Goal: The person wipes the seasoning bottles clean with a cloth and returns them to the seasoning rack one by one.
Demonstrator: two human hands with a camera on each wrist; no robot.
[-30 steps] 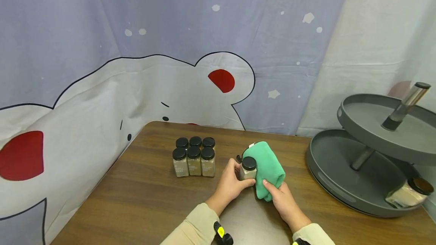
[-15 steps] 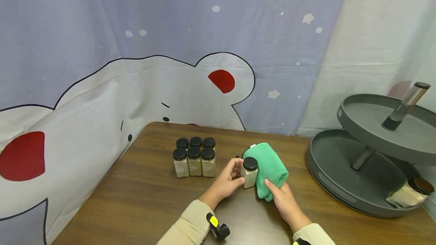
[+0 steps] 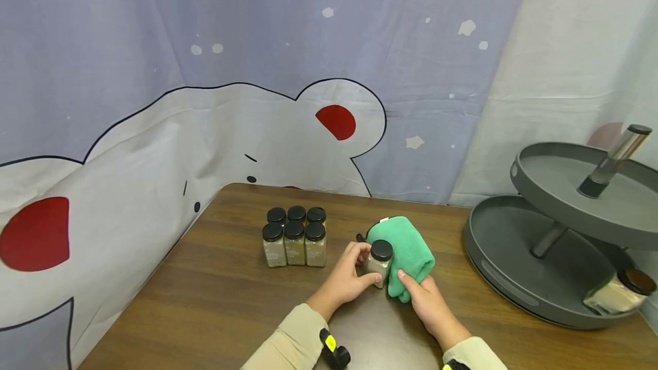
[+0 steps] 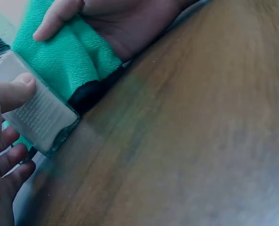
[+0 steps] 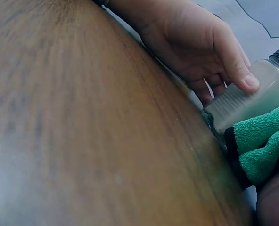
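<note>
My left hand (image 3: 343, 281) holds a square glass spice jar (image 3: 378, 266) with a black lid and pale contents. In the left wrist view its thumb lies across the printed face of the jar (image 4: 40, 110), and the other fingers are partly hidden on the far side. The jar stands almost upright, its base at the wooden table. A folded green cloth (image 3: 408, 247) with black edging lies against the jar's right side. My right hand (image 3: 429, 304) grips this cloth, thumb on top and fingers hidden underneath.
Several black-lidded spice jars (image 3: 295, 247) stand in two rows on the wooden table (image 3: 231, 301), left of my hands. At the right is a two-tier grey round rack (image 3: 545, 296), with one larger jar (image 3: 617, 296) on its lower tier. A printed curtain (image 3: 247, 130) hangs behind.
The left thumb came away from the jar half a second ago and is now back on it. Jar and cloth have shifted slightly right. The right hand keeps its hold.
</note>
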